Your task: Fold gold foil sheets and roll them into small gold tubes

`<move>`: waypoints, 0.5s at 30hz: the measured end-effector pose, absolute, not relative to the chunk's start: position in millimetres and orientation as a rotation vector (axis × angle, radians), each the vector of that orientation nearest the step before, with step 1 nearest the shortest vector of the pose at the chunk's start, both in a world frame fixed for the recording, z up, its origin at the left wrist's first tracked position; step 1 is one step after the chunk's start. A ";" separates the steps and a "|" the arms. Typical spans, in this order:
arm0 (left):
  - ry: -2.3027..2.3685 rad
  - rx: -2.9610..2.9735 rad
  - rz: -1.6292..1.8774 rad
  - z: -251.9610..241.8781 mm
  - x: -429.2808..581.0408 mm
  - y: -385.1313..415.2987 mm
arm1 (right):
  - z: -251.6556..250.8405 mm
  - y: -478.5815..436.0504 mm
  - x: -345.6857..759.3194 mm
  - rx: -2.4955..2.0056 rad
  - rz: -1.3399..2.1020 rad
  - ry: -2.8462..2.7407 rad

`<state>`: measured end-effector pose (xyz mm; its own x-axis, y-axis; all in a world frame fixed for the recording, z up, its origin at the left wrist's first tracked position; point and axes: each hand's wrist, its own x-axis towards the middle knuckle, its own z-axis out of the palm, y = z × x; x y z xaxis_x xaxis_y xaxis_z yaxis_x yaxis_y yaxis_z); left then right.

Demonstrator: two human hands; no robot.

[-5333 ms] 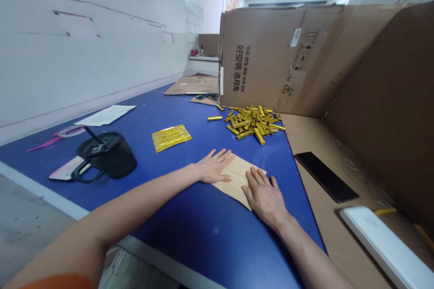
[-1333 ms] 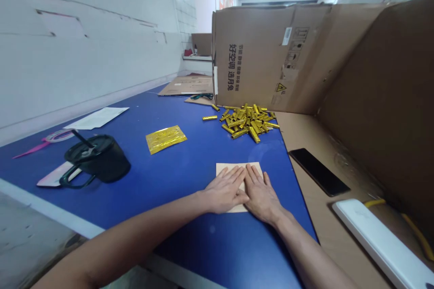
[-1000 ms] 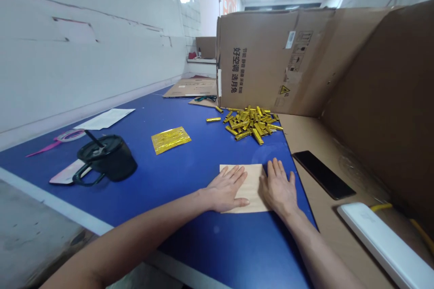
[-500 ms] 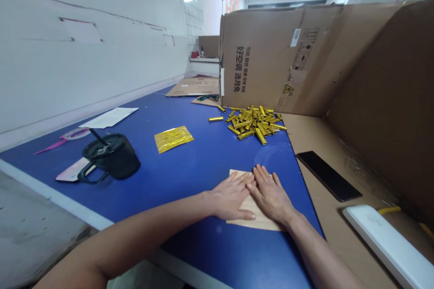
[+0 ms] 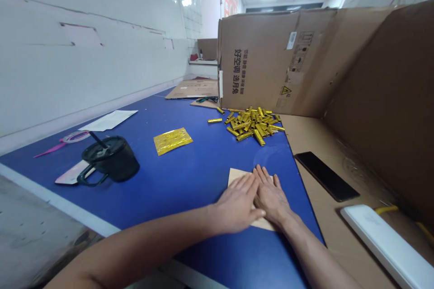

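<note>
My left hand [image 5: 237,205] and right hand [image 5: 271,196] press flat, fingers straight, side by side on the brown paper sheet [image 5: 236,175], hiding most of it. It lies near the blue table's [image 5: 190,176] right edge, with bare surface leftward to the black mug [image 5: 111,162].
</note>
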<state>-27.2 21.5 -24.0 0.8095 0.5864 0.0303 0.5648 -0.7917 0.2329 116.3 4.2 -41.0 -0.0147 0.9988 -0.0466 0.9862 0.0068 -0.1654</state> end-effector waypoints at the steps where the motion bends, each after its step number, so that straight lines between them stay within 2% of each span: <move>1: 0.879 2.770 0.135 -27.8 -24.0 16.3 | -41.3 4.1 116.9 -2.158 0.224 -2.169; 9: 0.823 2.794 0.065 -38.5 -27.8 12.9 | -42.2 5.3 122.8 -2.183 0.224 -2.131; 15: 0.749 2.815 -0.006 -38.1 -31.8 16.8 | -38.9 8.3 142.4 -2.353 0.048 -1.767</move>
